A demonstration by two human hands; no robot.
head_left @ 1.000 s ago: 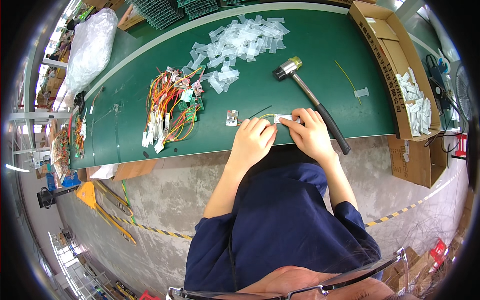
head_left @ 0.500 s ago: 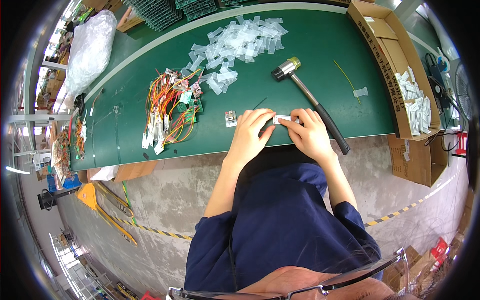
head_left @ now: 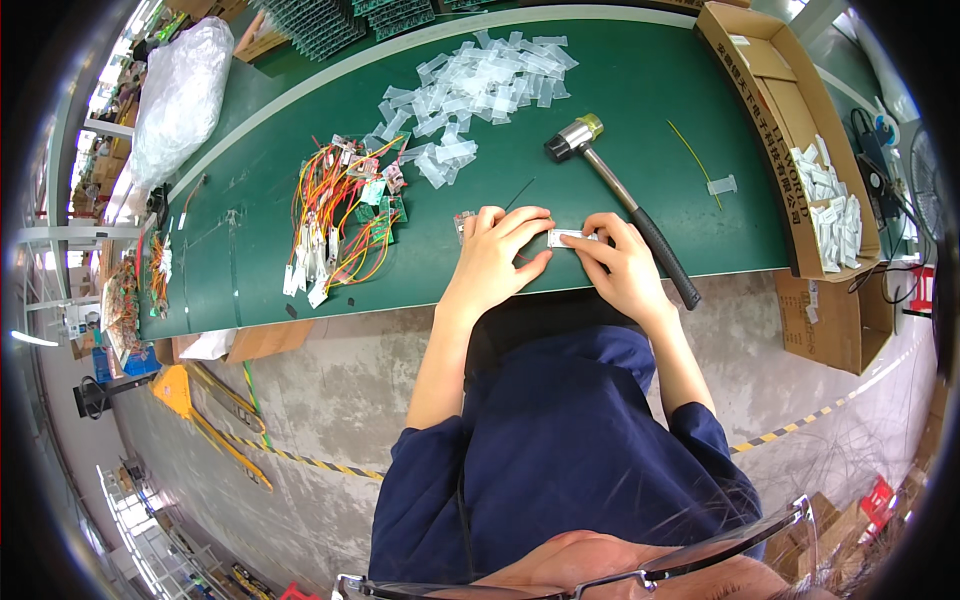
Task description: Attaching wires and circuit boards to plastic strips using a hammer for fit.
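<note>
Green matting covered the bench (head_left: 620, 90) where both hands met at its near edge. The left hand (head_left: 500, 255) had slid rightward from a moment before, its fingers now curled loosely beside the small white clear-sleeved piece (head_left: 565, 238). The right hand (head_left: 620, 265) pinched that piece at its right end with fingertips closed on it. Judging by this, the fitting work continued. A rubber mallet (head_left: 620, 195) lay just right, wire bundles (head_left: 340, 220) left, clear sleeves (head_left: 480, 85) farther back.
</note>
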